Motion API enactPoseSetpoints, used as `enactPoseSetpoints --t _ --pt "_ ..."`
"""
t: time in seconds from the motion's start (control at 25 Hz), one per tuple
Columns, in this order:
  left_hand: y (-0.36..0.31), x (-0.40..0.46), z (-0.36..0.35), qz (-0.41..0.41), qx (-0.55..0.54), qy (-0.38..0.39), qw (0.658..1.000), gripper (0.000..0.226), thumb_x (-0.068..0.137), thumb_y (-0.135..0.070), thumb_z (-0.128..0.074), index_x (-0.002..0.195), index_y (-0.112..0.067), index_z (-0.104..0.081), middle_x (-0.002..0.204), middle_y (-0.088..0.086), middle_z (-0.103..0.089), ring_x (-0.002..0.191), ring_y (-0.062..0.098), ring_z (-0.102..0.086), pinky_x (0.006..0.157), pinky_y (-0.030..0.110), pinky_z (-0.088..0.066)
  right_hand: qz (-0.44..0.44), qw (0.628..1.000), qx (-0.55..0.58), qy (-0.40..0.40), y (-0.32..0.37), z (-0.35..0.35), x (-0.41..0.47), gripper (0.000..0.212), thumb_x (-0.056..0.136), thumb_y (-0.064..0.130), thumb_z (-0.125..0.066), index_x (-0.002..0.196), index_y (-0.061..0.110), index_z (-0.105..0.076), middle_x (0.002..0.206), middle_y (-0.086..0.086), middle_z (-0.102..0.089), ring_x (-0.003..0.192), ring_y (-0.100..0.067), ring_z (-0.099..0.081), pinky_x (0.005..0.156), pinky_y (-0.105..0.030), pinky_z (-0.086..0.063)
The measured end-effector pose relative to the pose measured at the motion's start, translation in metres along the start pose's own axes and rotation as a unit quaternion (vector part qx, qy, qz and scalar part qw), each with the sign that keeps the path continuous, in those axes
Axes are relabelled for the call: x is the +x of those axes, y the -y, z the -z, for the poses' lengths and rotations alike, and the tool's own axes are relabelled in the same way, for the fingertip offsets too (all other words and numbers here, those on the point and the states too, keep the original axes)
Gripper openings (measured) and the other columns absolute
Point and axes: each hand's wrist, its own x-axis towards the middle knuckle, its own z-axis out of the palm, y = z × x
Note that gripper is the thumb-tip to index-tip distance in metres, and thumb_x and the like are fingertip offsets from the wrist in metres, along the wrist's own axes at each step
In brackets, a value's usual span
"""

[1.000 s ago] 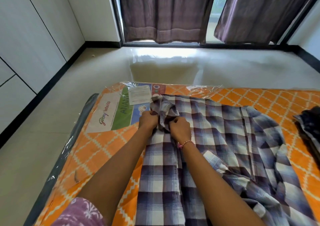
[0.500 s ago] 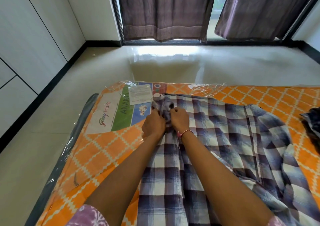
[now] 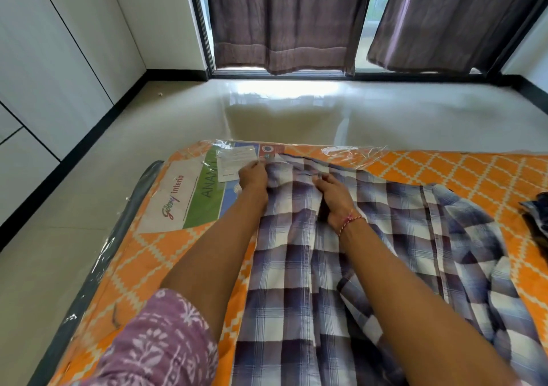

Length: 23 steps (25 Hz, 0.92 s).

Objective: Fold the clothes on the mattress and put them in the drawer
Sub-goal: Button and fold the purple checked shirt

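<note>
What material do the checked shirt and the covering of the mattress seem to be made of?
Checked shirt: looks like thin woven cloth, perhaps cotton, matte; it lies in soft folds. Mattress: orange patterned fabric under clear plastic wrap; the wrap shines and crinkles along the far edge.

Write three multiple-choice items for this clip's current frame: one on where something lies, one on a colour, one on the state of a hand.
1. Where does the checked shirt lie?
A. on the floor
B. on the orange mattress
C. on the curtain rail

2. What colour are the curtains?
A. dull purple-brown
B. bright yellow
C. white

3. What is the right hand doing?
A. holding a hanger
B. hanging off the mattress
C. resting on the shirt with fingers extended

Answers: 1 B, the shirt is spread over the patterned mattress; 2 A, both panels at the window show that shade; 3 C, the hand lies on the cloth near the collar, while the left hand grips the cloth's edge.
</note>
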Motion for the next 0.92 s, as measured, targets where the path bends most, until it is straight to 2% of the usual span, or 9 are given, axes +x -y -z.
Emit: enactPoseSetpoints --t 0.08,0.16,0.24,0.4,0.52,0.6,0.68,0.84,0.92 --pt "0.003 -0.003 0.002 -0.093 0.159 -0.033 0.982 0.047 0.096 -0.022 -0.051 0.140 -0.010 -0.041 0.137 0.014 -0.050 0.124 0.030 -0.047 0.101 0.039 -0.040 0.093 0.976 -0.167 -0.103 -0.005 0.006 -0.001 0.040 0.095 0.000 -0.046 0.134 0.008 -0.047 0.121 -0.018 -0.058 0.094 -0.024 -0.056 0.081 -0.036 -0.048" --pt "0.016 -0.020 0.006 -0.242 0.384 -0.064 0.889 0.056 0.097 -0.030 -0.046 0.148 -0.016 -0.026 0.151 0.012 -0.031 0.138 0.029 -0.030 0.106 0.045 -0.030 0.159 0.929 -0.292 -0.163 -0.017 0.004 -0.016 0.046 0.096 0.013 -0.048 0.141 0.013 -0.036 0.130 -0.014 -0.054 0.109 -0.029 -0.056 0.084 -0.036 -0.046" --pt "0.034 -0.044 0.011 -0.314 0.499 -0.041 0.807 0.059 0.099 -0.033 -0.040 0.151 -0.020 -0.017 0.157 0.011 -0.016 0.145 0.027 -0.015 0.110 0.049 -0.022 0.131 0.911 -0.349 -0.178 -0.039 0.000 -0.037 0.057 0.095 0.031 -0.050 0.144 0.012 -0.026 0.129 -0.016 -0.055 0.109 -0.036 -0.056 0.079 -0.038 -0.046" --pt "0.092 -0.109 0.052 -0.310 0.560 -0.006 0.768 0.058 0.099 -0.033 -0.036 0.152 -0.023 -0.014 0.160 0.010 -0.004 0.148 0.027 -0.002 0.112 0.052 -0.010 0.178 0.861 -0.453 -0.145 -0.072 0.010 -0.071 0.056 0.095 0.013 -0.048 0.145 0.014 -0.024 0.086 -0.010 -0.062 0.080 -0.034 -0.060 0.060 -0.035 -0.040" --pt "0.120 -0.148 0.074 -0.257 0.657 0.050 0.707 0.064 0.098 -0.054 -0.021 0.153 -0.025 -0.003 0.160 0.010 0.003 0.148 0.027 0.002 0.114 0.053 -0.002 0.219 0.830 -0.497 -0.129 -0.060 0.018 -0.087 0.051 0.096 0.003 -0.040 0.145 0.011 -0.030 0.117 -0.013 -0.057 0.105 -0.032 -0.056 0.079 -0.041 -0.047" --pt "0.112 -0.154 0.073 -0.231 0.671 0.062 0.702 0.067 0.097 -0.057 -0.017 0.152 -0.022 0.002 0.160 0.011 0.005 0.147 0.027 0.005 0.114 0.054 0.001 0.291 0.767 -0.564 -0.099 -0.059 0.029 -0.112 0.045 0.094 0.007 -0.044 0.138 0.012 -0.044 0.130 -0.012 -0.052 0.119 -0.029 -0.049 0.097 -0.040 -0.037" --pt "0.102 -0.173 0.074 -0.249 0.660 0.052 0.707 0.065 0.099 -0.052 -0.023 0.153 -0.020 -0.004 0.160 0.012 0.001 0.147 0.027 0.003 0.113 0.055 -0.001 0.273 0.734 -0.607 -0.134 -0.057 0.057 -0.144 0.040 0.092 0.020 -0.051 0.131 0.015 -0.051 0.134 -0.010 -0.050 0.125 -0.027 -0.044 0.105 -0.041 -0.026" --pt "0.127 -0.262 0.088 -0.383 0.584 0.043 0.714 0.053 0.093 -0.035 -0.053 0.142 -0.016 -0.043 0.151 0.016 -0.035 0.140 0.029 -0.033 0.106 0.058 -0.027 0.115 0.728 -0.645 -0.204 -0.059 0.137 -0.205 0.062 0.086 0.053 -0.055 0.135 0.015 -0.046 0.139 -0.012 -0.045 0.129 -0.033 -0.039 0.106 -0.053 -0.027" --pt "0.146 -0.312 0.100 -0.418 0.536 0.053 0.732 0.048 0.092 -0.033 -0.049 0.135 -0.013 -0.052 0.144 0.016 -0.044 0.133 0.030 -0.045 0.100 0.058 -0.037 0.099 0.752 -0.616 -0.212 -0.054 0.165 -0.229 0.066 0.089 0.057 -0.050 0.135 0.010 -0.044 0.136 -0.017 -0.046 0.126 -0.036 -0.042 0.100 -0.051 -0.036"
